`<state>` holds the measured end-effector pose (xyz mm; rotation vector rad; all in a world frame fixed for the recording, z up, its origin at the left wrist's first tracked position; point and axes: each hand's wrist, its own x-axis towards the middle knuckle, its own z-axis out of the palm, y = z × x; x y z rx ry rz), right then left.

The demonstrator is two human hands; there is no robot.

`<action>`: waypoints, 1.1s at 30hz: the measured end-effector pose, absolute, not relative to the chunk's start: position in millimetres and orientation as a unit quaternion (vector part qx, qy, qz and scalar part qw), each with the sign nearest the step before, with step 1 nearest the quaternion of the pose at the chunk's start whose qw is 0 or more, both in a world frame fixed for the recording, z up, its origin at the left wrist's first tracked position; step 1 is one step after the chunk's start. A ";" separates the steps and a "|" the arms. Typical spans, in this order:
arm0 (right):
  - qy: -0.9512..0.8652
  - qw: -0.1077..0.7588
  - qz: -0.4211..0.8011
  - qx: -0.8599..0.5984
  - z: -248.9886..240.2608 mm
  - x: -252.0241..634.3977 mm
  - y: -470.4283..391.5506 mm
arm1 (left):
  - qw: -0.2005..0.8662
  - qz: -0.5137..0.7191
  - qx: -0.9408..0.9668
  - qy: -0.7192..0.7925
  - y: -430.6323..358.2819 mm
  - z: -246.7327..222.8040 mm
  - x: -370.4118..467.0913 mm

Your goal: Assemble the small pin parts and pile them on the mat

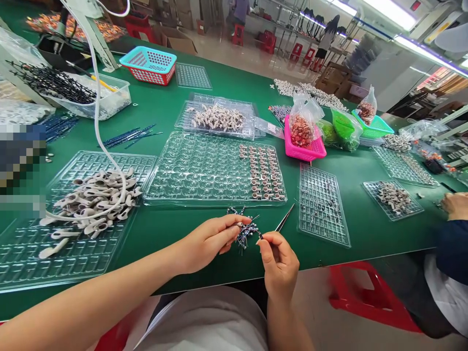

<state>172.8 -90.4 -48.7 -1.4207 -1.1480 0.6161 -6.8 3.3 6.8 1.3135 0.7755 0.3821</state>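
My left hand (pixel 212 241) reaches over the green table's front part, fingers closed in a pinch on a small pale part (pixel 240 224), mostly hidden by the fingertips. Close beside it, my right hand (pixel 280 263) pinches a small dark component (pixel 261 236) between thumb and forefinger. Pointed tweezers (pixel 284 218) stick out beyond the right hand; whether they lie behind it or are tucked in it, I cannot tell. Under and between both hands lies a little heap of dark components with thin wire leads (pixel 246 236). Just beyond, a clear tray (pixel 197 168) holds rows of small beige parts (pixel 265 170) at its right end.
Left, beige earphone-like shells (pixel 98 197) lie heaped on a clear tray, with a white cable (pixel 97 97) looping over them. Another clear tray (pixel 323 204) stands right. Behind are a pink basket (pixel 303 151) and a blue-and-red basket (pixel 148 58). A co-worker's hand (pixel 455 204) shows far right.
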 end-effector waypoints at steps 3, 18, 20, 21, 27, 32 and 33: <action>-0.500 0.560 0.267 -0.604 -46.1 172.6 -89.4 | 0.682 0.167 0.621 0.348 1.7 5.2 -5.2; -0.535 0.527 0.255 -0.609 -41.5 170.9 -86.6 | 0.642 0.187 0.662 0.339 -2.4 6.8 -4.6; -0.539 0.525 0.247 -0.611 -41.0 170.4 -86.1 | 0.629 0.190 0.672 0.342 -2.4 7.5 -4.2; -0.542 0.524 0.242 -0.610 -40.7 170.1 -85.9 | 0.622 0.191 0.677 0.344 -2.5 7.8 -3.9; -0.571 0.522 0.213 -0.596 -38.1 168.4 -85.4 | 0.565 0.211 0.713 0.357 -3.3 6.1 -3.2; -0.595 0.508 0.190 -0.594 -36.0 167.3 -84.4 | 0.474 0.220 0.773 0.359 -1.8 1.8 -5.8; -0.598 0.506 0.186 -0.593 -35.7 167.1 -84.0 | 0.455 0.222 0.786 0.355 -1.4 1.0 -6.3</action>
